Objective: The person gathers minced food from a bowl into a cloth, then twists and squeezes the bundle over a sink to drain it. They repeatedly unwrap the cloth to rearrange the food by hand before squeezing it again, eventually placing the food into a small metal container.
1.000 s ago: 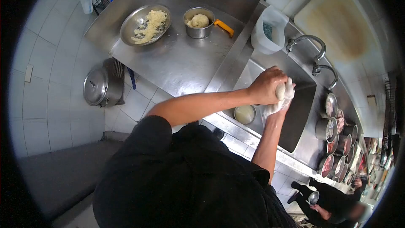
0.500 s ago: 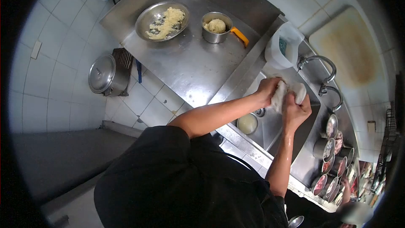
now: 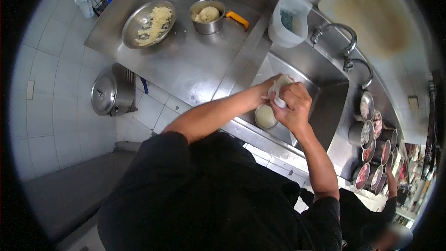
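A bunched white cloth [image 3: 280, 89] is gripped between my two hands over the sink. My left hand [image 3: 270, 86] is closed on its left side, fingers partly hidden. From the right, my right hand [image 3: 294, 104] wraps round the cloth with bent fingers. Whatever the cloth may contain is hidden. Just below my hands, a round metal container of cloudy whitish liquid [image 3: 265, 116] sits in the sink [image 3: 304, 72].
On the steel counter [image 3: 186, 67] stand a metal bowl [image 3: 128, 32] with pale crumbly food and a pot [image 3: 207, 27] with a pale lump. An orange handle [image 3: 238, 19] is beside it. A white plastic tub [image 3: 290, 23], taps [image 3: 341, 28] and several meat-filled containers [image 3: 361, 134] line the sink side. Another person works at lower right.
My hands and the cloth have come lower, closer to the container of liquid. The cloth is bunched more tightly. The view has shifted, and the other person's arm shows more.
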Motion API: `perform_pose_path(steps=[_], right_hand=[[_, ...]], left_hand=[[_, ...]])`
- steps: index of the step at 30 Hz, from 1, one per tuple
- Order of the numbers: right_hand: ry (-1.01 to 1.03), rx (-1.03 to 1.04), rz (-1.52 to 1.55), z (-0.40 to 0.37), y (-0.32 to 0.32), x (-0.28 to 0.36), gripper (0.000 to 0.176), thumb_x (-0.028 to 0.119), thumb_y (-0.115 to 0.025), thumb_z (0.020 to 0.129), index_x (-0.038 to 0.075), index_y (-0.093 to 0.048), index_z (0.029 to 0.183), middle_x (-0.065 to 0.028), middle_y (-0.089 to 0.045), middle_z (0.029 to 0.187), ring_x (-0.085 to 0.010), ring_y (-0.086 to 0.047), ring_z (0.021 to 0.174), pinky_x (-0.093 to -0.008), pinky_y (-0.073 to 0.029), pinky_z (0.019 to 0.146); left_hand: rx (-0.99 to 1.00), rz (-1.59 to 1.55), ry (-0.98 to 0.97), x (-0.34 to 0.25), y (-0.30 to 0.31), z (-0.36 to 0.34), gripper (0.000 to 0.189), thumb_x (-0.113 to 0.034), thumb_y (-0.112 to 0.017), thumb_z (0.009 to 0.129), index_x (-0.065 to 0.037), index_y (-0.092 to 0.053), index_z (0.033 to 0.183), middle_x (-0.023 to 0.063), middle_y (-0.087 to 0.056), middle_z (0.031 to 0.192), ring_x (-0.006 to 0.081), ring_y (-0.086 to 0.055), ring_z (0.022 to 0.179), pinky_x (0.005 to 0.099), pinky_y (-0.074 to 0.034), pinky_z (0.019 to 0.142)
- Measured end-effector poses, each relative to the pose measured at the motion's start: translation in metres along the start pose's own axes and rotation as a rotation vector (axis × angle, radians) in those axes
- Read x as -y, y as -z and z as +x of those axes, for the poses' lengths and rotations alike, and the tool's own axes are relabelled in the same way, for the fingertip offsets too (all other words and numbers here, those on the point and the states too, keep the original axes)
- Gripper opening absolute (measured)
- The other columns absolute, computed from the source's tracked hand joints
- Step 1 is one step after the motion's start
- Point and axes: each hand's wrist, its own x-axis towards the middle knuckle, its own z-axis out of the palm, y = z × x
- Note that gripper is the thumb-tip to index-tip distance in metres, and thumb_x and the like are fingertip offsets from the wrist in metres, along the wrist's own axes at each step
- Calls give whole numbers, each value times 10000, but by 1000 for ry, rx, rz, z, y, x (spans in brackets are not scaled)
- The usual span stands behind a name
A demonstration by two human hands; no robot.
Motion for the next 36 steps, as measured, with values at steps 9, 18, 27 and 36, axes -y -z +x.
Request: perform_pose_path(steps=[9,18,27,36], right_hand=[[164,142,11,3,-4,-15,190,49,-722,539,54,-581,667,-81,-573,706,-290,-570,667,-395,-485,628],[258,205,47,-3,9,-28,353,168,-830,609,49,-603,851,-126,-620,944,-328,-603,839,-425,-503,722],[-603,-110,231,-15,0,-40,273,63,-743,712,-2,-623,950,-112,-653,832,-220,-645,717,-317,-520,681],[-1323,-573,1316,-92,-21,-167,324,260,-432,959,30,-632,1067,-118,-685,984,-259,-682,881,-410,-567,797]], left_hand=[[289,475,4,-4,12,32,65,-91,-640,810,-112,-623,751,-50,-603,776,58,-542,726,259,-470,622],[146,470,53,-2,41,17,125,-233,-632,888,-111,-629,914,22,-661,880,123,-618,757,319,-516,623],[-131,-73,653,-33,-4,7,344,-404,-579,925,-85,-619,1049,68,-675,1061,188,-673,882,383,-565,757],[-117,-197,73,4,3,2,455,-210,-574,889,-60,-512,1315,67,-603,1251,179,-560,1166,371,-442,1001]])
